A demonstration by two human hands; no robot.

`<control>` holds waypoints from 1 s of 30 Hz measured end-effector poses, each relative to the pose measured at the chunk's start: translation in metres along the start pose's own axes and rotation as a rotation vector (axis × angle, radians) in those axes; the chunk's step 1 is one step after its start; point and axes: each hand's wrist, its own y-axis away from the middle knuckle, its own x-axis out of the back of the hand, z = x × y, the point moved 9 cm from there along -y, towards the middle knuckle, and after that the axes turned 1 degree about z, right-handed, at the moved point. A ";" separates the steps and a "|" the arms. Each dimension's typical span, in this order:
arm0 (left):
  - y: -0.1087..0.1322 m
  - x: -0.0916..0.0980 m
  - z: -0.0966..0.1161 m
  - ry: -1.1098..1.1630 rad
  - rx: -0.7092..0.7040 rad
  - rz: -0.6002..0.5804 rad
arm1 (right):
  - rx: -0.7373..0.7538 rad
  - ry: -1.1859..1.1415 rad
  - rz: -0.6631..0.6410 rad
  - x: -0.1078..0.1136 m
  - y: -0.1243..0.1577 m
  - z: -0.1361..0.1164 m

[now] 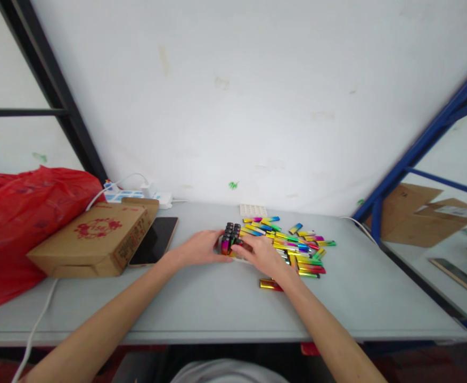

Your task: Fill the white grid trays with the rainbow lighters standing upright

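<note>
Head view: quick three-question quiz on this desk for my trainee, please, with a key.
1. Where do the loose shiny pieces lie from the black-topped cluster, as pictured? A: left. B: right. C: directly in front.
2. True or false: the dark flat device lies to the right of the cardboard box.
3. Which of the person's hands are at the cluster?

Key: 1: B. 2: true. 3: both, the left hand and the right hand.

Left of frame lay a bag [37, 223], then a carton [93, 234] and tablet [157, 239]; at centre, grouped lighters [229, 235] stood between my left hand [203, 248] and right hand [264, 255], loose lighters [293, 247] rightward, a tray [253, 210] behind.
</note>
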 end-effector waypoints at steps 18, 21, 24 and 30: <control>-0.001 -0.002 -0.005 -0.039 0.026 -0.022 | -0.177 0.307 0.112 0.073 -0.013 0.118; -0.001 -0.002 -0.004 -0.041 0.030 -0.028 | -0.264 0.368 -0.019 0.076 -0.023 0.166; 0.000 -0.002 -0.002 -0.041 0.033 -0.041 | -0.280 0.347 -0.094 0.074 -0.031 0.188; 0.000 -0.001 -0.004 -0.059 0.041 -0.038 | -0.276 0.287 -0.137 0.066 -0.030 0.198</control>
